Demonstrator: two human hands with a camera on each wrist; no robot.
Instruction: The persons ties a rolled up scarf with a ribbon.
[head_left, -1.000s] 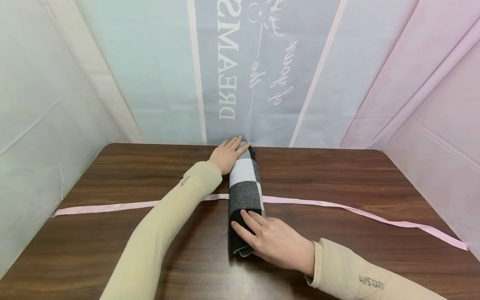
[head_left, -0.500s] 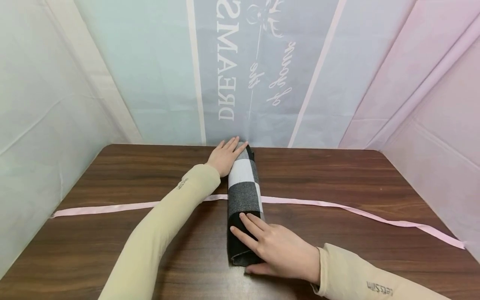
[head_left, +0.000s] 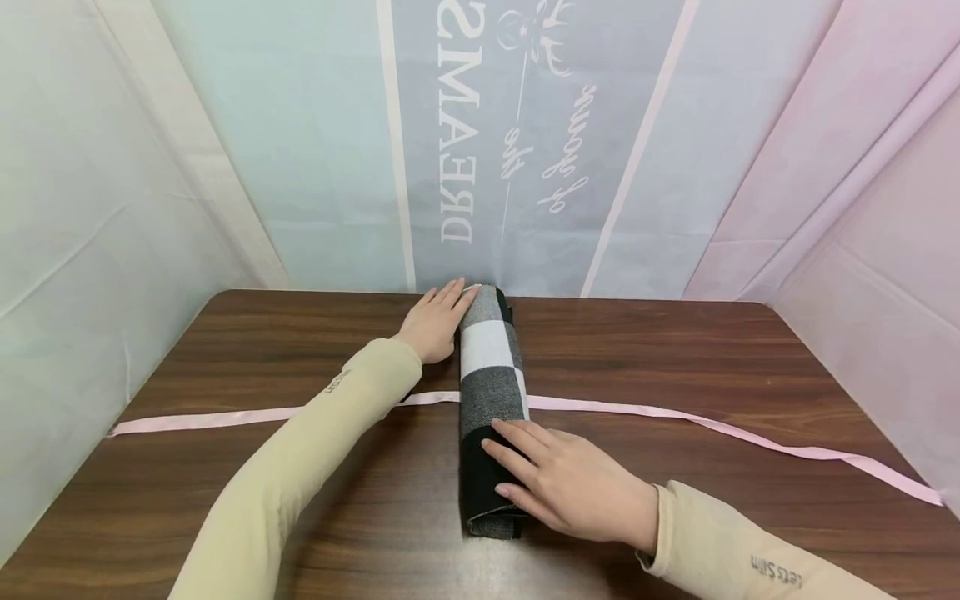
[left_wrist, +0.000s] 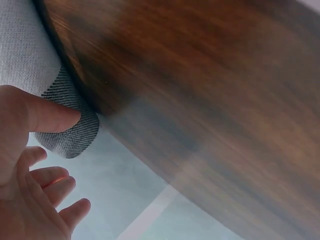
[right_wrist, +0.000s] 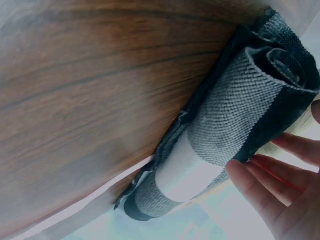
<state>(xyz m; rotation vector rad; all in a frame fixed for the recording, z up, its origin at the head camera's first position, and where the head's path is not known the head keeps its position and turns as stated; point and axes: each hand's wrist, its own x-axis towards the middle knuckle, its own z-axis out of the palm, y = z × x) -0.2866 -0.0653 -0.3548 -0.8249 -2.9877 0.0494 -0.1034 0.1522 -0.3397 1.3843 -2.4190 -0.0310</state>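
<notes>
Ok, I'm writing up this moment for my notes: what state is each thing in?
Checked cloth roll, rolled up, untied, near end loosely coiled
Pink ribbon, untied, laid out crosswise under the roll
Left-hand grip, relaxed, at the roll's far end
Right-hand grip, fingers resting on the roll's near end
Printed backdrop, hanging, lightly creased

The person wears a pale yellowish-cream sleeve on each arm, the left sleeve [head_left: 255,492] and the right sleeve [head_left: 720,533] looking alike: smooth, plain, close-fitting fabric with soft creases. Each ends in a cuff at the wrist, leaving the left hand [head_left: 433,325] and right hand [head_left: 577,483] bare. Small dark lettering [head_left: 776,572] on the right sleeve reads "LetsSlim"; similar print [head_left: 339,382] on the left is too small to read surely.
</notes>
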